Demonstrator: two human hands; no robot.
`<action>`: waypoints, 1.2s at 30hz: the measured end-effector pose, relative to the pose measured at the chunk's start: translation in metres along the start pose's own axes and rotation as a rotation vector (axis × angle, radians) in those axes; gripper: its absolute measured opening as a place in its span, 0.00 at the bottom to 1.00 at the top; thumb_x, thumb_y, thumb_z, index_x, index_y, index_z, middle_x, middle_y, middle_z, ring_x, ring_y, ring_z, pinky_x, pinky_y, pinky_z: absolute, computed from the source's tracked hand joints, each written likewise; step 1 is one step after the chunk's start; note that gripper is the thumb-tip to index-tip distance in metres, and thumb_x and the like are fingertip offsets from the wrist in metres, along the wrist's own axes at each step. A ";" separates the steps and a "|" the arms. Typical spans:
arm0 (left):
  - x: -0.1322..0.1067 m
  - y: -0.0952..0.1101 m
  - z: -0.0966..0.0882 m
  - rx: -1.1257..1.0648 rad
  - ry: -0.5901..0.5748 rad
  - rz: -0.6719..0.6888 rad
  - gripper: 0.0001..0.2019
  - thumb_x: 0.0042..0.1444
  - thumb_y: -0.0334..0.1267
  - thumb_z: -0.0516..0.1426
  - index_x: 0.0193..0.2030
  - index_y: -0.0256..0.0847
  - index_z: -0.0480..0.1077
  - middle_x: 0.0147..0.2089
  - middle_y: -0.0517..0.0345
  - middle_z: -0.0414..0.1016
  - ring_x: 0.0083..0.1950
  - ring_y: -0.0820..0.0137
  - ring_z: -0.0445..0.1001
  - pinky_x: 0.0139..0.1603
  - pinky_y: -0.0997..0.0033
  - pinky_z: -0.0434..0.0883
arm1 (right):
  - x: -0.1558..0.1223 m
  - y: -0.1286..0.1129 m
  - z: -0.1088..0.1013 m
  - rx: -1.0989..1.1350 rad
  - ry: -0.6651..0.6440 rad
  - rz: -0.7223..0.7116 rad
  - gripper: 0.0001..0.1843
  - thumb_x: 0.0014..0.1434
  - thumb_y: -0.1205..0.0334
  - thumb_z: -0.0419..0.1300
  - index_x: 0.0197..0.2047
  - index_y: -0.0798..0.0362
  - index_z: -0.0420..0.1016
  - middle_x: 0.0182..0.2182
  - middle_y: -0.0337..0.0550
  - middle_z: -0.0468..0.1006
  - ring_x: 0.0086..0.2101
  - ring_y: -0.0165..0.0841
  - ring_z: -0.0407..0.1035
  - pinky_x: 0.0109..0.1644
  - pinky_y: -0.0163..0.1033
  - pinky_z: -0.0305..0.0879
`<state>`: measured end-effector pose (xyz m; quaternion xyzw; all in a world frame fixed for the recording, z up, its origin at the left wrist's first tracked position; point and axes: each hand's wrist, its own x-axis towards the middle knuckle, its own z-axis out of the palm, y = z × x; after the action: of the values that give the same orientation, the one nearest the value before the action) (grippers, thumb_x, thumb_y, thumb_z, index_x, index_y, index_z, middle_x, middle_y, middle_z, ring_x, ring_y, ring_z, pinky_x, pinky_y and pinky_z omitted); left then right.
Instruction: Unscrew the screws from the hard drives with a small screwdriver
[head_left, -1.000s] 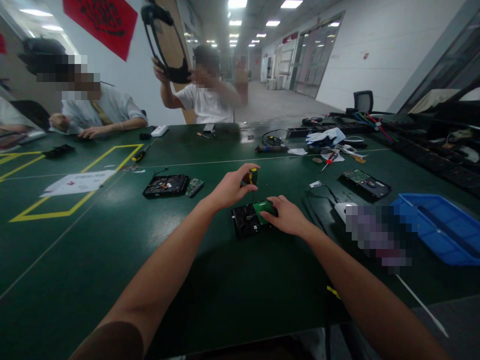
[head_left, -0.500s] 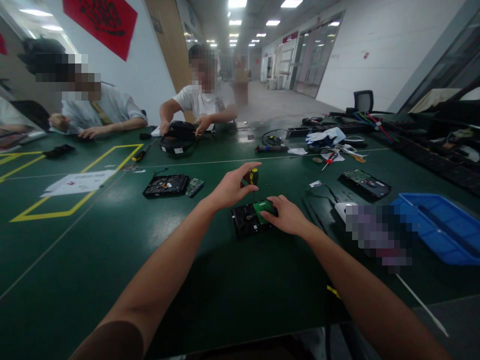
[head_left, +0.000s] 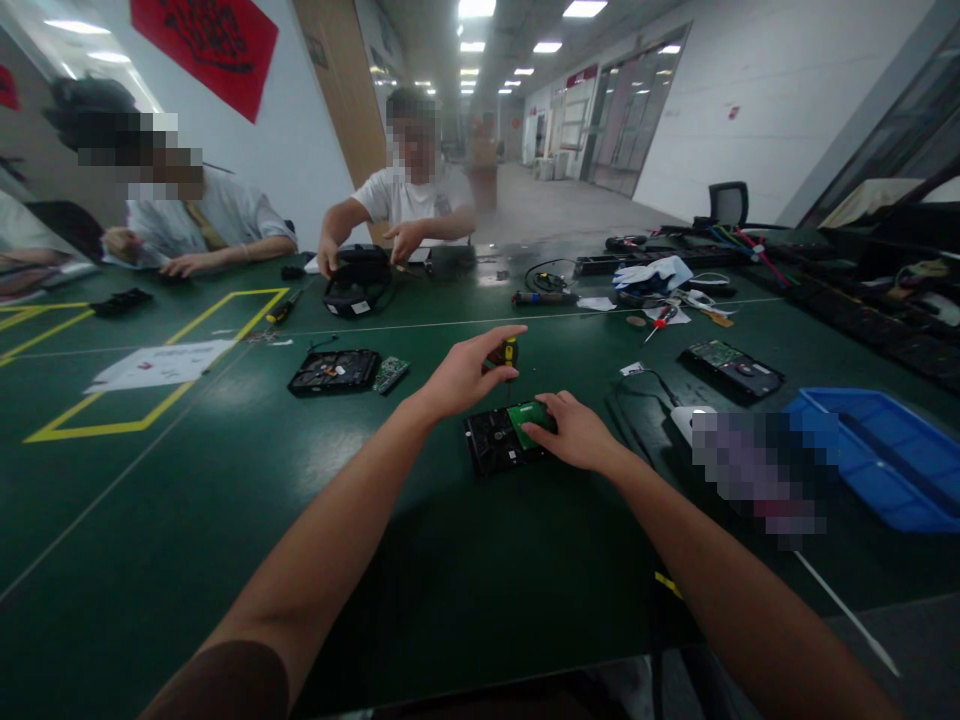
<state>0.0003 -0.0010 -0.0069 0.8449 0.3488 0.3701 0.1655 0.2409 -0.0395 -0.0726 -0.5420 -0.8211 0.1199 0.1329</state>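
Observation:
My left hand (head_left: 472, 372) is curved around the yellow-and-black handle of a screwdriver (head_left: 511, 352), with thumb and fingers on either side of it. The screwdriver stands upright, its thin shaft pointing down to the far edge of a black hard drive (head_left: 491, 443). Its tip is too small to make out. The drive lies flat on the table, and a green circuit board (head_left: 525, 425) covers part of its upper face. My right hand (head_left: 574, 430) grips the drive's right end, thumb over the board and fingers at the far edge.
Left of my hands lie another hard drive (head_left: 334, 371) and a loose circuit board (head_left: 391, 375). On the right are a third drive (head_left: 731, 370), a blue tray (head_left: 885, 455) and a red screwdriver (head_left: 661, 319). Two co-workers sit across the green table (head_left: 187, 540); one handles a black object (head_left: 356, 280).
My left hand and the screwdriver stay almost in place, with the handle turned slightly. The right hand keeps its hold on the drive. Across the table, a co-worker's hands have shifted a little.

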 end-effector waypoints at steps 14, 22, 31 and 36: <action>0.000 -0.001 0.004 0.021 -0.001 -0.021 0.24 0.62 0.37 0.65 0.64 0.46 0.66 0.48 0.56 0.78 0.44 0.67 0.79 0.44 0.67 0.77 | 0.000 0.003 0.003 0.029 0.008 -0.002 0.31 0.67 0.40 0.58 0.63 0.53 0.70 0.49 0.53 0.74 0.42 0.41 0.73 0.44 0.42 0.66; -0.001 -0.001 0.004 0.026 -0.022 -0.024 0.29 0.64 0.35 0.61 0.70 0.48 0.61 0.54 0.53 0.78 0.46 0.66 0.80 0.47 0.66 0.78 | 0.002 0.005 0.005 0.017 0.032 -0.024 0.30 0.67 0.41 0.59 0.62 0.54 0.71 0.47 0.53 0.75 0.42 0.42 0.73 0.44 0.43 0.66; -0.001 0.001 0.001 0.020 -0.012 0.025 0.27 0.63 0.40 0.65 0.67 0.47 0.66 0.53 0.53 0.78 0.47 0.65 0.78 0.47 0.66 0.78 | 0.001 0.005 0.006 0.026 0.027 -0.018 0.31 0.66 0.40 0.59 0.63 0.53 0.71 0.47 0.53 0.74 0.40 0.41 0.72 0.43 0.42 0.65; -0.002 -0.002 0.002 -0.017 -0.019 0.010 0.28 0.65 0.35 0.61 0.70 0.46 0.62 0.56 0.52 0.78 0.49 0.66 0.79 0.49 0.65 0.78 | 0.001 0.004 0.004 0.021 0.011 0.001 0.32 0.66 0.40 0.59 0.64 0.53 0.70 0.48 0.53 0.74 0.41 0.40 0.72 0.44 0.42 0.65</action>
<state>0.0000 -0.0012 -0.0101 0.8486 0.3399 0.3660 0.1743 0.2421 -0.0373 -0.0779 -0.5417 -0.8187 0.1258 0.1431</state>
